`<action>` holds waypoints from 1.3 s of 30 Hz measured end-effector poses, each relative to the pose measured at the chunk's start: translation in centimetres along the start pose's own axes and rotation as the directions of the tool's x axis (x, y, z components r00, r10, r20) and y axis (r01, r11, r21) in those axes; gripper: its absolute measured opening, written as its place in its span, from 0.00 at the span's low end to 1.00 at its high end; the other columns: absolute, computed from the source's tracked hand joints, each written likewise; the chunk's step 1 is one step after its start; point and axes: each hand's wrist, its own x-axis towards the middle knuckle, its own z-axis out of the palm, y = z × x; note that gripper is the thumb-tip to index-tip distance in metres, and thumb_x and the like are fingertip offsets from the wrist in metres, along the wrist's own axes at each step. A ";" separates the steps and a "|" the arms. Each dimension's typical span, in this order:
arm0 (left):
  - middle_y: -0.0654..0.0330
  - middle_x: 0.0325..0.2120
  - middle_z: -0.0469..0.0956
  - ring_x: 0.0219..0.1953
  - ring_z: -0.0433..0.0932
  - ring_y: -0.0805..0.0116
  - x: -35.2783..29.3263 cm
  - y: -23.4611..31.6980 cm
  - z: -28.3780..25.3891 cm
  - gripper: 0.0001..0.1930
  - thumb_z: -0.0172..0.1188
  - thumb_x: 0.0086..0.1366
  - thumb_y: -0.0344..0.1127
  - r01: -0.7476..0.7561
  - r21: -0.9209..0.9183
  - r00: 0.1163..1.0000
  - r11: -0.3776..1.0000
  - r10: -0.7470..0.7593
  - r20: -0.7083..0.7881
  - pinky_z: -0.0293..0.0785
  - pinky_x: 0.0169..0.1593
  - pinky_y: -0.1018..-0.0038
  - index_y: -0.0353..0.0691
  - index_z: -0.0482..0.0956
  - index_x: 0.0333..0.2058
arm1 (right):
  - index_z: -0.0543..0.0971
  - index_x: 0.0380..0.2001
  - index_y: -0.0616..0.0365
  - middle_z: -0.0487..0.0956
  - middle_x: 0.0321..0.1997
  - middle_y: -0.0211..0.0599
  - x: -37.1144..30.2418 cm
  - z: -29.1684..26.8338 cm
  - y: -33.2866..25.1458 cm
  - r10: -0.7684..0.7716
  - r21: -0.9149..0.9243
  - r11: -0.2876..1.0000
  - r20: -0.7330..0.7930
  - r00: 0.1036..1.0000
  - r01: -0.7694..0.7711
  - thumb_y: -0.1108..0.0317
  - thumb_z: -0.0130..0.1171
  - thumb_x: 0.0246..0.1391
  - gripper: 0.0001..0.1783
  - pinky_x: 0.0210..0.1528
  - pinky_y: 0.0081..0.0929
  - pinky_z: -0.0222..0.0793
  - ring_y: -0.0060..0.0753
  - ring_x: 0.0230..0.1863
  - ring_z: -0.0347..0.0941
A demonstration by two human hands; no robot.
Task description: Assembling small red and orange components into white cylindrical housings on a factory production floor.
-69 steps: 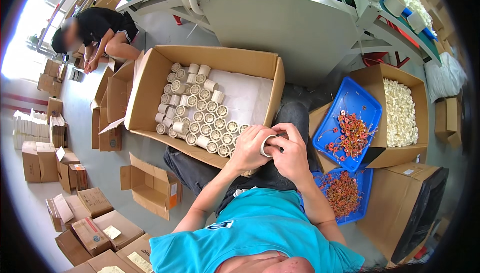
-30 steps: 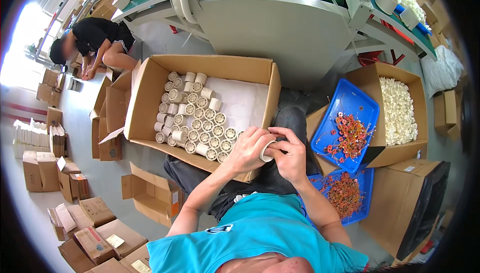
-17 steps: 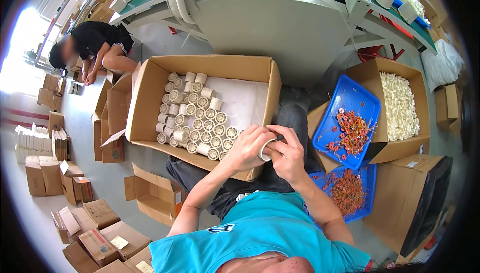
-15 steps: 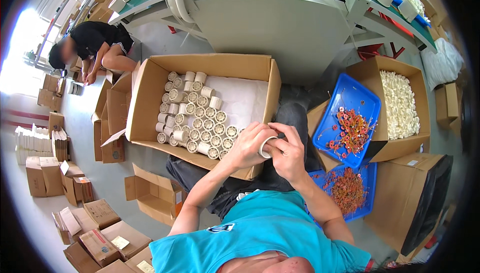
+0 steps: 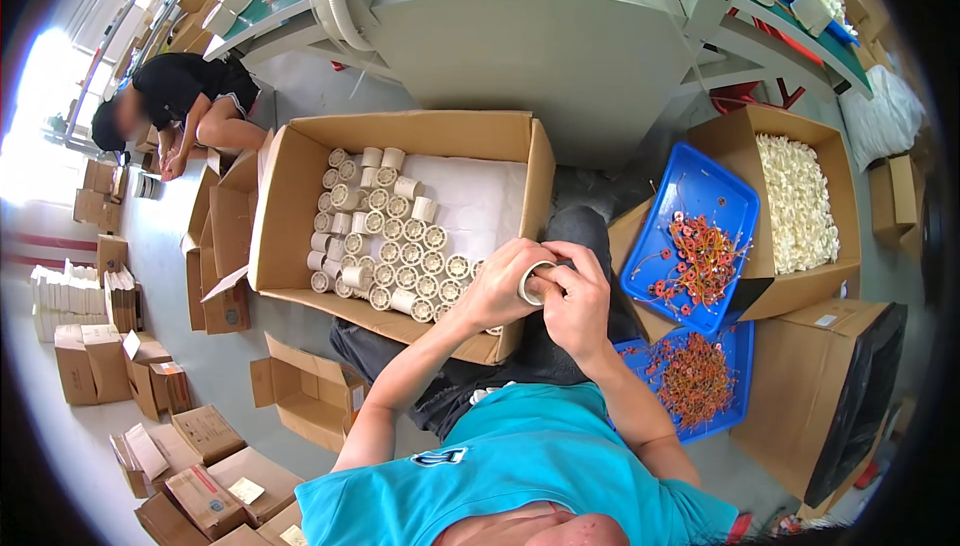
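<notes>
My left hand (image 5: pixel 497 284) is wrapped round a short, hollow off-white plastic cylinder (image 5: pixel 526 291), its open end turned to the right. From that side my right hand (image 5: pixel 578 301) works at the opening, fingers bent and the tips partly inside the rim. Whether those tips pinch a small part within is hidden. Both hands are over the right front corner of a large cardboard box (image 5: pixel 400 128). Many similar off-white cylinders (image 5: pixel 412 254) are packed inside it, most with their slotted round ends facing up.
At right, a blue tray (image 5: pixel 650 256) bears red-and-yellow wired parts, with a second blue tray (image 5: pixel 741 386) below. Beside them a carton (image 5: pixel 835 156) holds small cream-coloured pieces. A grey machine (image 5: pixel 520 56) stands ahead. Another person (image 5: pixel 190 91) bends down at far left, near open cartons (image 5: pixel 238 211).
The right hand's fingers have curled further into the cylinder's opening. The left hand keeps its hold, and the whole view has shifted slightly.
</notes>
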 end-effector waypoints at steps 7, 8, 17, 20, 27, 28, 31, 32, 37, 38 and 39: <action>0.51 0.35 0.78 0.36 0.79 0.48 0.3 -0.4 1.0 0.23 0.70 0.44 0.23 0.016 0.056 0.998 0.998 -0.013 -0.064 0.76 0.39 0.62 0.37 0.74 0.41 | 0.84 0.30 0.59 0.80 0.43 0.37 0.4 0.3 0.9 0.035 -0.027 0.999 0.001 0.999 -0.035 0.77 0.68 0.40 0.10 0.46 0.35 0.74 0.42 0.42 0.76; 0.51 0.35 0.78 0.36 0.79 0.48 0.4 -0.6 1.0 0.23 0.71 0.44 0.23 0.035 0.034 0.998 0.999 -0.033 -0.057 0.77 0.39 0.62 0.37 0.74 0.41 | 0.84 0.31 0.59 0.79 0.43 0.36 0.5 0.3 1.0 0.034 -0.028 0.999 0.002 0.999 -0.034 0.77 0.68 0.40 0.10 0.46 0.35 0.74 0.42 0.42 0.76; 0.55 0.42 0.77 0.44 0.80 0.65 2.6 -3.1 -2.3 0.32 0.78 0.50 0.35 0.265 -0.089 0.964 0.960 -0.263 0.035 0.77 0.47 0.68 0.37 0.70 0.50 | 0.84 0.40 0.66 0.80 0.45 0.45 2.3 -3.6 1.3 0.162 0.111 0.983 -0.124 0.979 -0.148 0.80 0.65 0.49 0.12 0.49 0.31 0.73 0.40 0.45 0.78; 0.54 0.44 0.71 0.47 0.76 0.65 7.1 -5.9 -6.6 0.36 0.78 0.51 0.38 0.183 -0.038 0.976 0.982 -0.186 -0.112 0.76 0.49 0.69 0.37 0.63 0.52 | 0.83 0.40 0.67 0.80 0.45 0.46 1.8 -5.6 3.9 0.153 -0.060 0.984 -0.213 0.965 -0.169 0.79 0.63 0.52 0.11 0.51 0.32 0.73 0.43 0.46 0.78; 0.50 0.46 0.72 0.48 0.72 0.52 29.3 -12.5 -16.4 0.33 0.75 0.54 0.43 -0.014 0.396 0.865 0.918 0.209 -0.455 0.73 0.48 0.58 0.36 0.66 0.52 | 0.82 0.42 0.66 0.80 0.46 0.46 -3.4 -6.7 8.7 0.349 -0.102 0.923 -0.178 0.920 -0.370 0.74 0.65 0.52 0.13 0.52 0.33 0.72 0.44 0.47 0.77; 0.50 0.47 0.73 0.52 0.71 0.53 31.7 -13.1 -17.0 0.33 0.74 0.55 0.42 0.042 0.411 0.850 0.911 0.184 -0.494 0.70 0.53 0.60 0.35 0.68 0.54 | 0.83 0.43 0.64 0.80 0.46 0.45 -3.9 -6.6 9.0 0.343 -0.160 0.915 -0.174 0.923 -0.370 0.74 0.65 0.52 0.13 0.46 0.30 0.74 0.41 0.46 0.77; 0.30 0.53 0.68 0.57 0.67 0.37 36.1 -14.5 -17.7 0.30 0.60 0.65 0.41 0.136 0.386 0.832 0.912 0.106 -0.544 0.61 0.64 0.54 0.24 0.65 0.58 | 0.83 0.45 0.62 0.80 0.47 0.43 -4.0 -6.2 8.3 0.401 -0.077 0.905 -0.176 0.899 -0.418 0.75 0.64 0.54 0.14 0.33 0.23 0.74 0.36 0.44 0.77; 0.31 0.53 0.69 0.57 0.67 0.38 36.5 -16.0 -19.9 0.30 0.60 0.65 0.41 0.354 0.486 0.877 0.799 -0.103 -0.470 0.61 0.64 0.54 0.24 0.64 0.59 | 0.82 0.45 0.62 0.80 0.47 0.42 -3.8 -6.1 7.8 0.416 -0.097 0.896 -0.164 0.894 -0.434 0.75 0.64 0.54 0.14 0.36 0.24 0.75 0.35 0.44 0.78; 0.34 0.56 0.69 0.58 0.68 0.38 36.0 -20.8 -19.4 0.30 0.57 0.67 0.44 0.272 0.905 0.808 0.327 0.434 -0.399 0.62 0.63 0.55 0.26 0.66 0.59 | 0.83 0.44 0.62 0.80 0.44 0.45 -5.4 -9.0 12.2 0.444 -0.241 0.825 -0.283 0.850 -0.511 0.75 0.62 0.53 0.14 0.39 0.29 0.76 0.41 0.41 0.78; 0.33 0.58 0.67 0.61 0.66 0.38 35.0 -20.1 -19.2 0.31 0.54 0.68 0.47 0.250 0.927 0.785 0.278 0.503 -0.362 0.61 0.65 0.55 0.25 0.66 0.59 | 0.83 0.44 0.62 0.80 0.42 0.46 -5.5 -9.6 13.3 0.461 -0.230 0.804 -0.339 0.820 -0.548 0.75 0.62 0.53 0.13 0.40 0.31 0.75 0.42 0.41 0.78; 0.33 0.58 0.67 0.61 0.66 0.38 33.4 -19.4 -19.0 0.31 0.54 0.68 0.47 0.250 0.928 0.790 0.275 0.496 -0.360 0.61 0.65 0.55 0.25 0.66 0.59 | 0.83 0.43 0.62 0.80 0.40 0.47 -5.5 -10.3 14.4 0.475 -0.217 0.786 -0.387 0.790 -0.579 0.75 0.62 0.53 0.13 0.42 0.33 0.75 0.43 0.40 0.78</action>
